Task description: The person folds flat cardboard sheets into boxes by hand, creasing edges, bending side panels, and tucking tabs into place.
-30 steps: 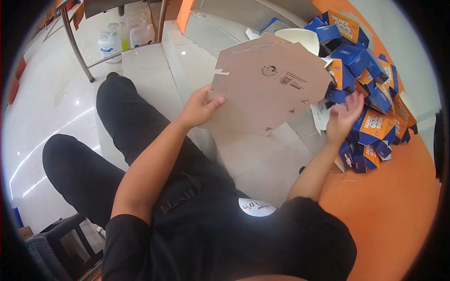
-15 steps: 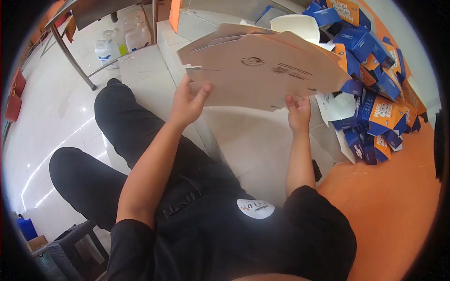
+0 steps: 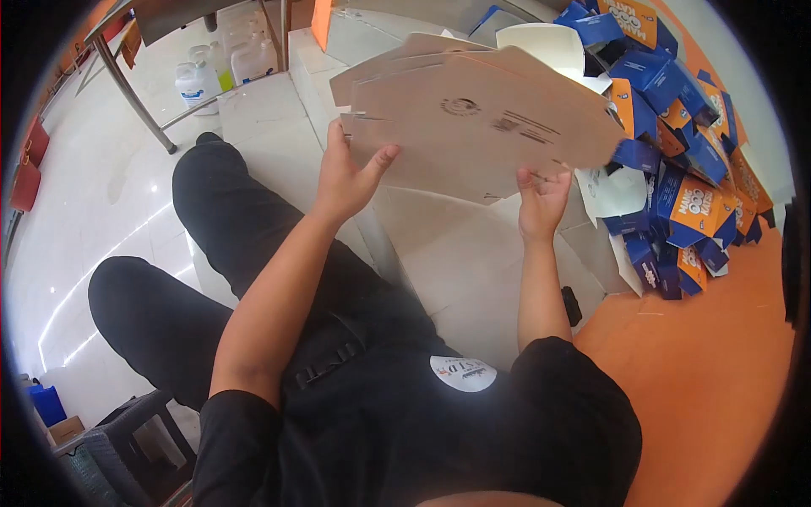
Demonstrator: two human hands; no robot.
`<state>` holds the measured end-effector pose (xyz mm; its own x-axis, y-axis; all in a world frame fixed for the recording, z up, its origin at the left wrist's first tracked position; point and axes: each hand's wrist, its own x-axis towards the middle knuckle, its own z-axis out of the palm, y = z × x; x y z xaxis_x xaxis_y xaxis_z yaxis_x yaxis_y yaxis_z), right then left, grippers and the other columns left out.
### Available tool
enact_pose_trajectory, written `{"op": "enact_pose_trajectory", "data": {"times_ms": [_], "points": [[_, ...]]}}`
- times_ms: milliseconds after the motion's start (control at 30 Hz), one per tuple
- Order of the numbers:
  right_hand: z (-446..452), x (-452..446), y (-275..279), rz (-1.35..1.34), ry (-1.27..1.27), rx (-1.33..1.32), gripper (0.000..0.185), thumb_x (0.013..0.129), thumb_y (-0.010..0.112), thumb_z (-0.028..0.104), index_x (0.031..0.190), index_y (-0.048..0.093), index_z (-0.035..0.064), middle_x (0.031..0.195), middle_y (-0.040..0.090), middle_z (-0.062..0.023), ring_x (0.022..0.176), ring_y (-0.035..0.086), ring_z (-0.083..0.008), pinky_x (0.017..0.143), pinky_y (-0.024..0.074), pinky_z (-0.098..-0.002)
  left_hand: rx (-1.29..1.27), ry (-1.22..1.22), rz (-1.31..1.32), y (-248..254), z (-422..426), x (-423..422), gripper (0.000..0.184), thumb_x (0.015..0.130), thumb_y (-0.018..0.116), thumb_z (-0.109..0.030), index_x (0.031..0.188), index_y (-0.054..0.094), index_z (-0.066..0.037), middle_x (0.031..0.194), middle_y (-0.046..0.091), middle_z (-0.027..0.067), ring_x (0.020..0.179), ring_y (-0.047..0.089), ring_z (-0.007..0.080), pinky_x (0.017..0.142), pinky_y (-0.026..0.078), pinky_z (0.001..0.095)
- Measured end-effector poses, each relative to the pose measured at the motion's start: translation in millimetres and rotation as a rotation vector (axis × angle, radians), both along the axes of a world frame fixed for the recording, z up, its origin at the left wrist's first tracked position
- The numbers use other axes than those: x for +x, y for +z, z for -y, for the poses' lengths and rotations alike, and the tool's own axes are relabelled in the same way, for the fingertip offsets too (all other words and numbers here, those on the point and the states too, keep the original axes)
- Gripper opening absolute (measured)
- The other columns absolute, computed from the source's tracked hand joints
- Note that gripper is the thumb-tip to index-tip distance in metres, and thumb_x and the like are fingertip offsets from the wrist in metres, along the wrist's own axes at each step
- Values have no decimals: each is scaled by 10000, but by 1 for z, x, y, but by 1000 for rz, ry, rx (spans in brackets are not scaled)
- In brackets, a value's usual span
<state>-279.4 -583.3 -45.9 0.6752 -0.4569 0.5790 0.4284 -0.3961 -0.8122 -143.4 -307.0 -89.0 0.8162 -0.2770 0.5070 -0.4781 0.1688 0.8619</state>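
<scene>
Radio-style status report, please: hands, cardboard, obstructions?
Left hand gripping flat cardboard blanks, left edge. Right hand holding lower right edge. Printed boxes heaped rightward, nothing visibly blocking.

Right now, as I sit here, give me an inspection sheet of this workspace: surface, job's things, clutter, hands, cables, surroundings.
Surface: pale, glossy tiled surface, with a smooth orange surface beside it.
Job's things: stack of flat, grey-brown cardboard blanks with black print; edges unevenly aligned.
Clutter: heap of blue-and-orange cardboard boxes at right; small black object by the right forearm, unidentifiable.
Hands: left hand grips the stack's left edge; right hand holds its lower edge, towards the right.
Cables: nothing seen.
Surroundings: whitish plastic jugs by a metal-legged table.
</scene>
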Motion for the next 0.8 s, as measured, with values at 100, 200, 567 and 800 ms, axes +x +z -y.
{"op": "enact_pose_trajectory", "data": {"times_ms": [100, 200, 567, 800], "points": [[-1, 6, -7, -8, -22, -25, 580, 917, 773, 201, 1329, 409, 17, 1269, 584, -107, 1194, 553, -184, 1028, 451, -339, 176, 4, -19, -10, 3, 2, 570, 972, 687, -244, 1359, 358, 14, 1235, 628, 214, 1140, 636, 324, 947, 489, 375], [2, 12, -16, -40, 16, 81, 518, 963, 714, 185, 1355, 416, 24, 1311, 574, -100, 1215, 538, -173, 1063, 417, -339, 233, -6, -73, -16, 0, 2, 498, 1013, 622, -242, 1354, 364, 13, 1246, 617, 200, 1167, 609, 310, 973, 472, 383], [16, 16, -20, 75, 107, 269, 353, 1002, 652, 192, 1302, 518, 63, 1240, 612, -45, 1130, 567, -158, 1010, 436, -343, -125, 62, -141, -8, 4, 3, 324, 1023, 621, -241, 1217, 563, 13, 1133, 687, 132, 1071, 646, 206, 989, 477, 376], [13, -1, 6, 146, 57, 290, 414, 971, 682, 109, 1331, 486, 50, 1246, 607, -64, 1125, 570, -138, 980, 459, -301, -233, -1, -157, 4, 5, -2, 268, 989, 684, -219, 1121, 639, 9, 1047, 713, 70, 992, 651, 137, 920, 490, 298]]}}
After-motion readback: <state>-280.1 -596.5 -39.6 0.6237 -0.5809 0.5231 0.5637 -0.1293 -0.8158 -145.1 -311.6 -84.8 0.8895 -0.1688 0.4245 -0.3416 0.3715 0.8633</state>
